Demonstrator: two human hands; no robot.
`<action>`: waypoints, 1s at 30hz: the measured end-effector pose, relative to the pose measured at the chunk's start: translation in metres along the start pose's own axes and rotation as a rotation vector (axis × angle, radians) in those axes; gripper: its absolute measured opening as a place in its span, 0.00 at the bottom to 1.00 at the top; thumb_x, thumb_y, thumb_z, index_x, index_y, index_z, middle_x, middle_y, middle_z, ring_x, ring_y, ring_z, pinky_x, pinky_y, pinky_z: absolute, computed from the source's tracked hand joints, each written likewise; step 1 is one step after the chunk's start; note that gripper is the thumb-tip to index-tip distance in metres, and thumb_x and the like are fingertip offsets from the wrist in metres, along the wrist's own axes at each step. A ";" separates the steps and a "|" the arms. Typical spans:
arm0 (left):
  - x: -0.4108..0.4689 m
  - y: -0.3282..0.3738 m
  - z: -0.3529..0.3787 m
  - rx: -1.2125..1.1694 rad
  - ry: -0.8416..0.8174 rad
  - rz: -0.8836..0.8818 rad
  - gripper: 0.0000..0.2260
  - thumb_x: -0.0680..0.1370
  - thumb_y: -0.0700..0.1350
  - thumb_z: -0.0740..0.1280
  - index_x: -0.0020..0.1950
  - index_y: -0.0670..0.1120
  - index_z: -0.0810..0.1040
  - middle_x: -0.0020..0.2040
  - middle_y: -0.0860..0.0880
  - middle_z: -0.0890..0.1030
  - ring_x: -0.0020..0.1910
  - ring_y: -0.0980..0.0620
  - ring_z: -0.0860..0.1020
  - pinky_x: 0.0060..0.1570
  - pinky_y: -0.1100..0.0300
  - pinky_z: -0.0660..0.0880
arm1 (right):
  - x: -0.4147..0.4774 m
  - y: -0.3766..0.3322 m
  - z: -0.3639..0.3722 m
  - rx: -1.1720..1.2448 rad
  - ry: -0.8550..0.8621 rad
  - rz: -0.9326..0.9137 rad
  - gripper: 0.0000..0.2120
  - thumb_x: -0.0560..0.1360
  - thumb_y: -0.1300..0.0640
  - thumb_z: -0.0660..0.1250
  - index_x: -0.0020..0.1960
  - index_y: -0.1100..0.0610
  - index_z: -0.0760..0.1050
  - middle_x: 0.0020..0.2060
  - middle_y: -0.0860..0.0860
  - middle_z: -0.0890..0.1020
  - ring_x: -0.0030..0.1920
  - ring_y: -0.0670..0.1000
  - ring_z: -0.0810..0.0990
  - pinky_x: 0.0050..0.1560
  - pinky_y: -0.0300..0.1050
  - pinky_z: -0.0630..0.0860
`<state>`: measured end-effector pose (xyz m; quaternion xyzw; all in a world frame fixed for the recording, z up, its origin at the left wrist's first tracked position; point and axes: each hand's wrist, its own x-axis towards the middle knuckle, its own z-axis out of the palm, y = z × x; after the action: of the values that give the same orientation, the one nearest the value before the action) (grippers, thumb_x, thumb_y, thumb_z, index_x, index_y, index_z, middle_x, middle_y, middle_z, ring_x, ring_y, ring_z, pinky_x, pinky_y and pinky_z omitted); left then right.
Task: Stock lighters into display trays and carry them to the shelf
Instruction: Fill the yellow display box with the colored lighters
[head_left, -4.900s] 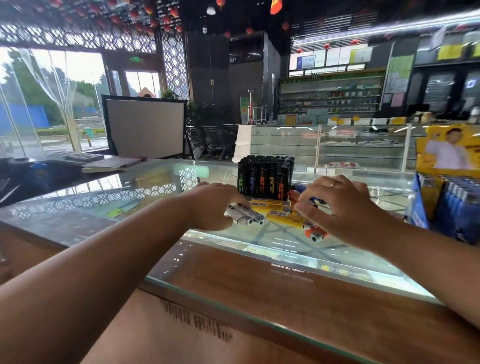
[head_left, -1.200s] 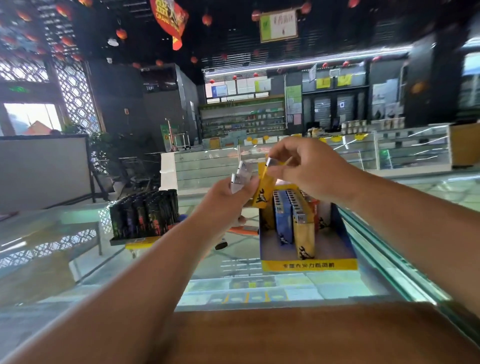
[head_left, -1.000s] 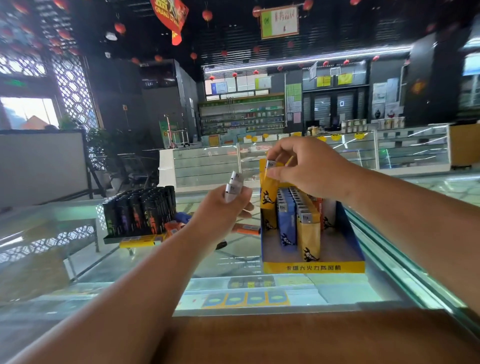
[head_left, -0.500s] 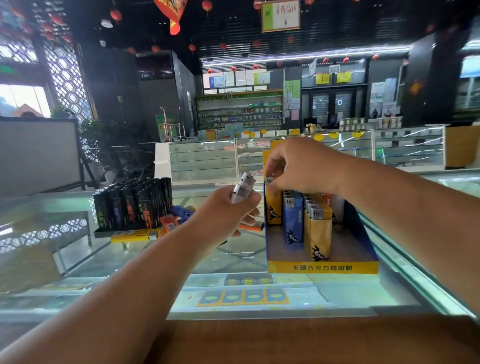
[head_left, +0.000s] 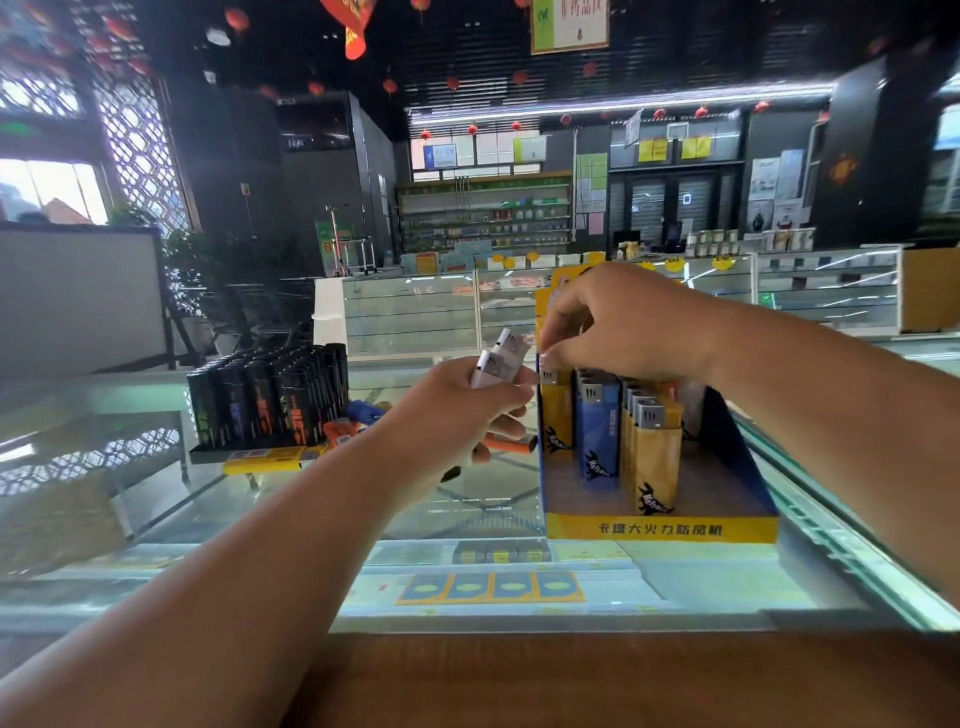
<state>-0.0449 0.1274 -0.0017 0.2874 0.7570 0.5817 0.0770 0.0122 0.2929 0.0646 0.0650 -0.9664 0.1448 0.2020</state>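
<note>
A blue and yellow display tray (head_left: 660, 529) stands on the glass counter (head_left: 260, 519), partly filled with upright yellow and blue lighters. My right hand (head_left: 618, 322) is over its back left corner, fingertips pinching the top of a yellow lighter (head_left: 555, 415) standing in the tray. My left hand (head_left: 462, 410) hovers just left of the tray, gripping a few lighters (head_left: 500, 358) with their silver tops pointing up. Loose orange and blue lighters (head_left: 353, 423) lie on the glass behind my left hand.
A black tray of dark lighters (head_left: 270, 400) stands at the left, with a flat yellow pack (head_left: 260, 461) in front of it. A wooden ledge (head_left: 571, 675) runs along the near edge. More glass showcases (head_left: 826, 286) and shelves stand behind.
My right hand has lowered the yellow lighter down into the tray's back left slot. My left hand has stayed near the tray with its lighters. The view has shifted a little.
</note>
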 end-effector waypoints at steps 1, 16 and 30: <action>-0.001 0.001 0.000 -0.023 -0.011 0.002 0.05 0.79 0.42 0.67 0.51 0.49 0.82 0.35 0.50 0.79 0.35 0.55 0.79 0.30 0.61 0.66 | -0.002 0.000 -0.001 0.044 0.022 -0.010 0.02 0.73 0.53 0.72 0.46 0.48 0.82 0.41 0.45 0.81 0.41 0.44 0.79 0.36 0.36 0.69; -0.015 0.013 0.002 -0.077 -0.132 0.130 0.07 0.78 0.36 0.64 0.53 0.36 0.80 0.31 0.47 0.75 0.30 0.52 0.74 0.25 0.62 0.67 | -0.024 -0.008 -0.003 0.367 0.058 -0.122 0.03 0.74 0.53 0.71 0.46 0.51 0.80 0.41 0.46 0.85 0.44 0.46 0.82 0.47 0.37 0.75; -0.015 0.017 0.022 0.473 0.269 0.486 0.04 0.78 0.55 0.68 0.50 0.57 0.76 0.34 0.58 0.78 0.31 0.62 0.75 0.27 0.71 0.67 | -0.042 0.003 -0.024 0.372 0.405 -0.177 0.06 0.80 0.58 0.63 0.53 0.52 0.77 0.39 0.44 0.78 0.42 0.53 0.78 0.44 0.45 0.77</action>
<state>-0.0170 0.1403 0.0042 0.3896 0.7835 0.4247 -0.2323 0.0593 0.3056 0.0676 0.1548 -0.8540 0.3112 0.3871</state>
